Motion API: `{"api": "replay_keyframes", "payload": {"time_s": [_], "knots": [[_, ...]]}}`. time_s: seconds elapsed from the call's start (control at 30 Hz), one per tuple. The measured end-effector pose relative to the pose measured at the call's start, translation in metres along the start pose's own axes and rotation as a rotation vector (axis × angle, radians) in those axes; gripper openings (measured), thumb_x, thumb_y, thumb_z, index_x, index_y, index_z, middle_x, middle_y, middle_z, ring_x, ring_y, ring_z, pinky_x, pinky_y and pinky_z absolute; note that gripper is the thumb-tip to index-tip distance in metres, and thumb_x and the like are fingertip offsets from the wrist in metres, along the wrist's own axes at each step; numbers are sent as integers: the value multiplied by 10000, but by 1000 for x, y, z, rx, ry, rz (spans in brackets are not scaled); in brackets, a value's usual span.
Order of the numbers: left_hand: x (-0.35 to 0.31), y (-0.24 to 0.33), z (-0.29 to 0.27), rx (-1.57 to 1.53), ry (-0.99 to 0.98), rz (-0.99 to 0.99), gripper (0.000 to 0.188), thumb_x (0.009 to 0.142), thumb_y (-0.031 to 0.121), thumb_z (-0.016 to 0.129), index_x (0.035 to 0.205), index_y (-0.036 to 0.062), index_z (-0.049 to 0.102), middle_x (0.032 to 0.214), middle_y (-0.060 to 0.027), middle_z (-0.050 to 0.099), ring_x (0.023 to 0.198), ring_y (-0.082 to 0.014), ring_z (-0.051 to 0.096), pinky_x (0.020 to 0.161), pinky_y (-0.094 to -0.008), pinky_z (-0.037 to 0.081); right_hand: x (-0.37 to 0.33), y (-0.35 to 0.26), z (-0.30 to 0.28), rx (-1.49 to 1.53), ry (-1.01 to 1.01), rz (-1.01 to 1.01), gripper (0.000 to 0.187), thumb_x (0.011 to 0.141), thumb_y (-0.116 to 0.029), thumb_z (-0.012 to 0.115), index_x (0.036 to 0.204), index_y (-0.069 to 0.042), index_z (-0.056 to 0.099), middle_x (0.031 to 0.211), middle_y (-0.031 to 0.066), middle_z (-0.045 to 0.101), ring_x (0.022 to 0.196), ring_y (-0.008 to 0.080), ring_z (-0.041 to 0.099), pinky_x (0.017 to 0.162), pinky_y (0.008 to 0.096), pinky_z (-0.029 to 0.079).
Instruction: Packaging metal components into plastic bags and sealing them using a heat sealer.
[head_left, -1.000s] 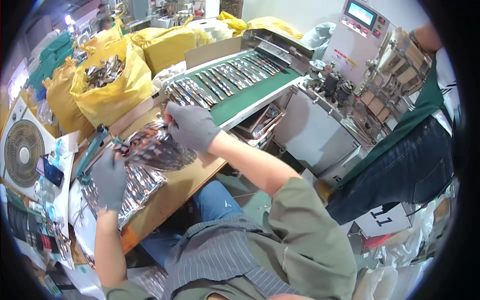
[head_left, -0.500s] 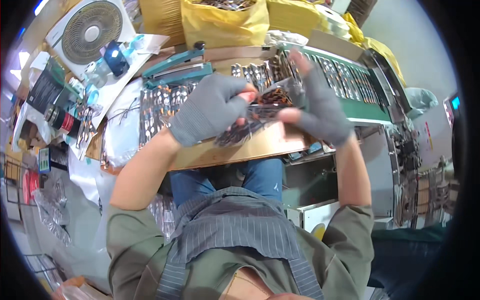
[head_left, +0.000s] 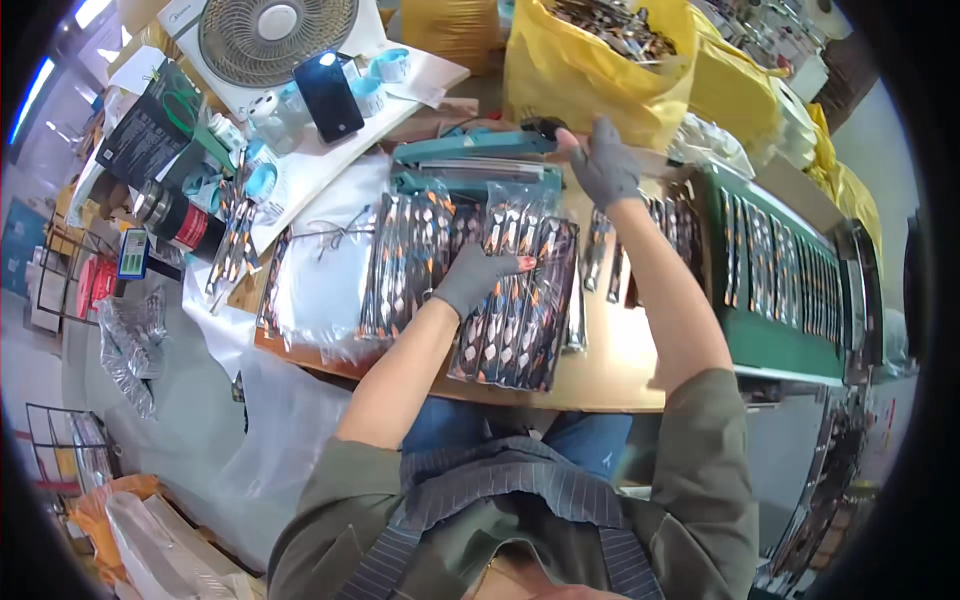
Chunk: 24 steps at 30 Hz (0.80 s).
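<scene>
A clear plastic bag (head_left: 505,335) packed with slim dark packets marked in white and orange lies at the table's front edge. My left hand (head_left: 475,280), in a grey fingerless glove, grips its left side, thumb on top; the other fingers are mostly hidden. The bag's loose clear end reaches the teal bag sealer (head_left: 470,147). My right hand (head_left: 608,170), gloved alike, is at the black knob on the sealer's lever, thumb and fingers apart; whether it touches the knob I cannot tell.
More packets (head_left: 405,265) lie left of the bag, beside clear plastic sheets (head_left: 325,290). A green tray (head_left: 765,320) holds rows of packets at right. Behind stand a yellow sack (head_left: 555,85) and a fan (head_left: 275,35). A phone (head_left: 328,95) and tape rolls crowd the left.
The packed bag, blurred between my hands before, now lies flat by the table's front edge under my left hand. My right hand has moved to the sealer's knob. The view has shifted left.
</scene>
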<state>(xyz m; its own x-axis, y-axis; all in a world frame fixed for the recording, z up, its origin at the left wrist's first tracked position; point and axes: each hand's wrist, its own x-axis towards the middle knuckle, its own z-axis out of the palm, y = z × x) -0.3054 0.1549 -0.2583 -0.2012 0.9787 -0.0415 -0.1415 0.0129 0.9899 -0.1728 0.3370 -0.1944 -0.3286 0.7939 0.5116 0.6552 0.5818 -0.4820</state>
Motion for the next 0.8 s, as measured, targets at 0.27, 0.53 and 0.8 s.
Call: {"api": "replay_keyframes", "payload": {"time_s": [0.27, 0.53, 0.8], "knots": [[96, -48, -90, 263, 209, -534, 471, 670, 345, 772, 1009, 30, 683, 1046, -109, 653, 1026, -189, 556, 943, -312, 363, 47, -45, 47, -184, -136, -99, 258, 804, -308, 577, 949, -95, 580, 935, 148, 599, 822, 335, 611, 703, 429, 483], [71, 27, -59, 381, 186, -546, 979, 499, 543, 808, 1072, -201, 535, 1139, -317, 543, 1110, -336, 509, 995, -369, 339, 19, 10, 100, -191, -48, -72, 198, 836, -264, 523, 754, -93, 577, 786, 128, 624, 687, 349, 609, 610, 454, 485], [83, -14, -68, 427, 237, -497, 771, 513, 518, 808, 929, -110, 644, 1002, -246, 621, 984, -305, 562, 966, -385, 282, 13, 11, 91, -146, -57, 25, 210, 836, -283, 529, 788, -82, 566, 849, 154, 602, 754, 356, 592, 663, 435, 485]]}}
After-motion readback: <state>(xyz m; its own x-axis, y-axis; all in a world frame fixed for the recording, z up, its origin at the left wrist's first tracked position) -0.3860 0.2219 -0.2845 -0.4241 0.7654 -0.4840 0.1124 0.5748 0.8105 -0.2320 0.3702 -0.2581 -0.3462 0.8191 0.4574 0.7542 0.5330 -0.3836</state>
